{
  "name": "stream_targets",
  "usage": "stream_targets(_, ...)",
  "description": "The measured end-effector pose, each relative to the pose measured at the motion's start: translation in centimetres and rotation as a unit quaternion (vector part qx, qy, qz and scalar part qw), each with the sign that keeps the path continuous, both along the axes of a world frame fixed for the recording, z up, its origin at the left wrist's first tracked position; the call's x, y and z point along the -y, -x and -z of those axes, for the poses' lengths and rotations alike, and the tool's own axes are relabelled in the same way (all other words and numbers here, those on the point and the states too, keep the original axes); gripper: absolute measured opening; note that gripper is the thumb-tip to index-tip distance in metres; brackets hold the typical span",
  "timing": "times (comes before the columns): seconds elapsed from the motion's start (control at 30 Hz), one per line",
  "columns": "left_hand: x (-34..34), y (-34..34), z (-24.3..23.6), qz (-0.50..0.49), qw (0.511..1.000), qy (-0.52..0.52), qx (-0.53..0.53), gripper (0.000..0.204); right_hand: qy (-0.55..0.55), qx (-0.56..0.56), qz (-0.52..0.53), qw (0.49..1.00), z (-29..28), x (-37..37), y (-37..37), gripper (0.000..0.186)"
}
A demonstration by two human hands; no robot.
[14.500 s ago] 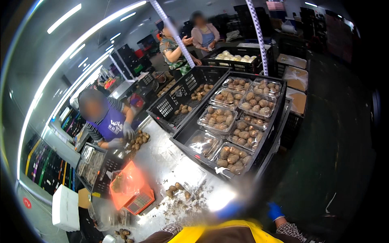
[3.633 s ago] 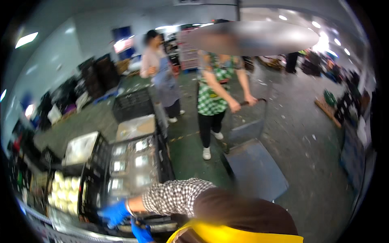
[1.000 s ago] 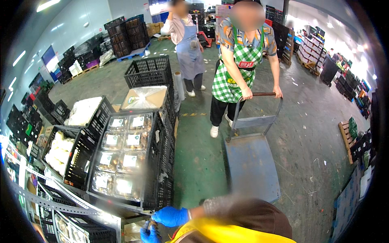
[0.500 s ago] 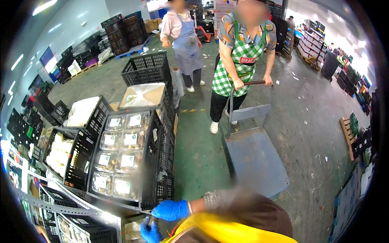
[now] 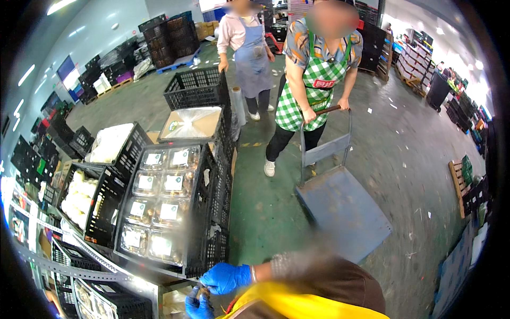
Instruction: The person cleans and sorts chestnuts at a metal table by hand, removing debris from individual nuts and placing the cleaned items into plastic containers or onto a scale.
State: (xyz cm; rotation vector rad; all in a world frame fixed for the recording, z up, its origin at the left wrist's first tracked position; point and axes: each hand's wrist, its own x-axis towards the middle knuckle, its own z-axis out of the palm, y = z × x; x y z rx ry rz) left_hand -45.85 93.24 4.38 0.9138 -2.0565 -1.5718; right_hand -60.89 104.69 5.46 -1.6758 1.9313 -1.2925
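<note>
Both my hands wear blue gloves and are close together at the bottom, beside the near corner of a black crate (image 5: 197, 212). My right hand (image 5: 227, 278) is closed, with its fingertips pressed together by the crate's lower corner. Just below it, my left hand (image 5: 198, 304) has curled fingers in a pinch. A small dark brownish bit shows between the hands, too small to name. Clear plastic boxes (image 5: 174, 183) with white labels fill the crate in two rows. A metal shelf edge (image 5: 135, 280) runs just left of my hands.
Ahead, a person in a green checked apron (image 5: 311, 95) grips a blue platform cart (image 5: 345, 212) at my right. Another person in a blue apron (image 5: 248, 58) stands by an upper black crate (image 5: 194, 87). Crates of pale, bagged goods (image 5: 79, 196) stand left. A wooden pallet (image 5: 457, 183) lies far right.
The cart has swung slightly, its near end shifting right. The person in the blue apron has brought a hand down to the black crate. My hands stay almost in place.
</note>
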Motion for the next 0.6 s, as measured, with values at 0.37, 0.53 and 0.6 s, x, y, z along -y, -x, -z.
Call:
stream_targets(0.37, -4.4, -3.4, -3.3, -0.131, 0.983, -0.117, 0.054, 0.024, -0.078, 0.252, -0.098, 0.960, 2.3, 0.8, -4.0, 0.016)
stream_targets(0.53, -4.7, -7.2, -4.5, -0.140, 0.978, -0.119, 0.101, 0.028, -0.045, 0.143, -0.194, 0.969, 1.9, 2.1, -6.3, 0.024)
stream_targets(0.6, -4.3, -9.4, -4.2, -0.134, 0.974, -0.160, 0.083, 0.029, -0.073, 0.083, -0.217, 0.970, 1.6, 2.7, -7.9, 0.025)
